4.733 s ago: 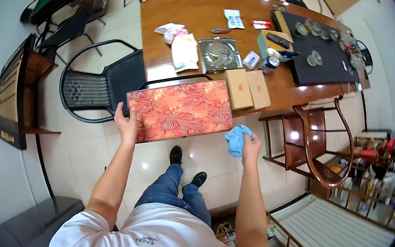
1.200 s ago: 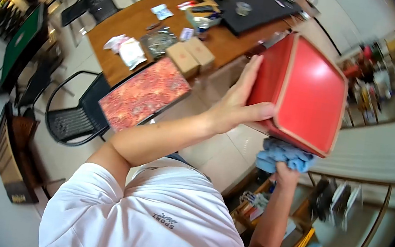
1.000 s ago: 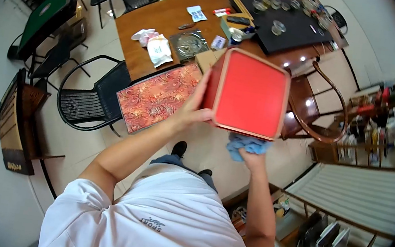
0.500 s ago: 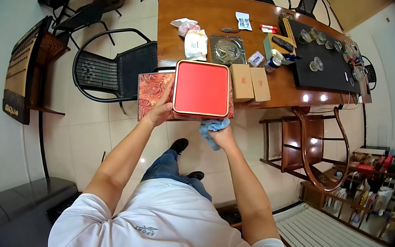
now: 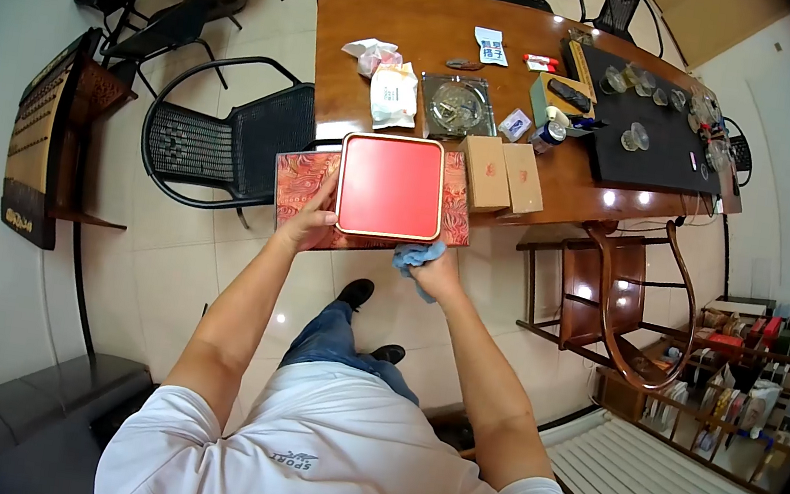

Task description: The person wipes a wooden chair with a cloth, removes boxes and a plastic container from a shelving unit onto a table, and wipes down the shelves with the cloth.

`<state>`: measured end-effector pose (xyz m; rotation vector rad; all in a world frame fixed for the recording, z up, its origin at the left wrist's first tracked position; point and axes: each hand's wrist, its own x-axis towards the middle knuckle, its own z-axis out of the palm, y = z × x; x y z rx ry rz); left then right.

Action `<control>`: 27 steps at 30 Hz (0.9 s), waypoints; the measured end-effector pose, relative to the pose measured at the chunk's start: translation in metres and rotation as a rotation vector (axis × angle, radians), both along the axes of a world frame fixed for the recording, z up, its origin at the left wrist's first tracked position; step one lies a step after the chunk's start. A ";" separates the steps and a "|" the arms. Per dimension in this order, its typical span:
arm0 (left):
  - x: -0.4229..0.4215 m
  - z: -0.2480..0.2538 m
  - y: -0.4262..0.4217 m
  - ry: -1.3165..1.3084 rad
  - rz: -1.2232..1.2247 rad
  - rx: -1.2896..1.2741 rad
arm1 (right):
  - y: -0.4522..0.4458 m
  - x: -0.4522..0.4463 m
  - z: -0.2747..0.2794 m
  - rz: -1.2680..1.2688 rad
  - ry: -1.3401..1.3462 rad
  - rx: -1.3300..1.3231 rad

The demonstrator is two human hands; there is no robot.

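Note:
A square red box with a gold rim faces up at me, held over the near edge of the table. My left hand grips its left side, the thumb on the near left corner. Bunched in my right hand is a blue cloth, at the box's near right edge. The box hides part of the cloth and some fingers. Beneath the red box lies a larger box with a red swirled pattern, jutting out over the table edge.
Two brown cardboard boxes stand right of the red box. Behind are a glass ashtray, a white packet and a can. A black tray holds several glass cups. A black chair is at left, a wooden chair at right.
The red box has shifted slightly left and towards me, with both hands following. More of the swirled box shows on its right side.

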<state>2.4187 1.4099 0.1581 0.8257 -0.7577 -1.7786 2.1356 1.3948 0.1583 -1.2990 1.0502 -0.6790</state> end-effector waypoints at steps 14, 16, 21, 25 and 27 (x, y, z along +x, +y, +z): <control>-0.111 0.176 -0.014 -0.433 0.014 -0.736 | 0.068 -0.091 0.102 -0.723 -0.243 0.118; -0.217 0.217 -0.013 -0.443 -0.331 -0.840 | 0.105 -0.144 0.126 -0.932 -0.401 -0.014; -0.373 0.238 0.062 -0.214 -0.614 -1.257 | 0.217 -0.165 0.231 -1.385 -0.726 -0.249; -0.438 0.271 0.179 0.116 -0.806 -1.232 | 0.345 -0.167 0.264 -1.579 -0.749 -0.528; -0.462 0.279 0.238 0.341 -0.908 -1.168 | 0.398 -0.158 0.273 -1.663 -0.662 -0.683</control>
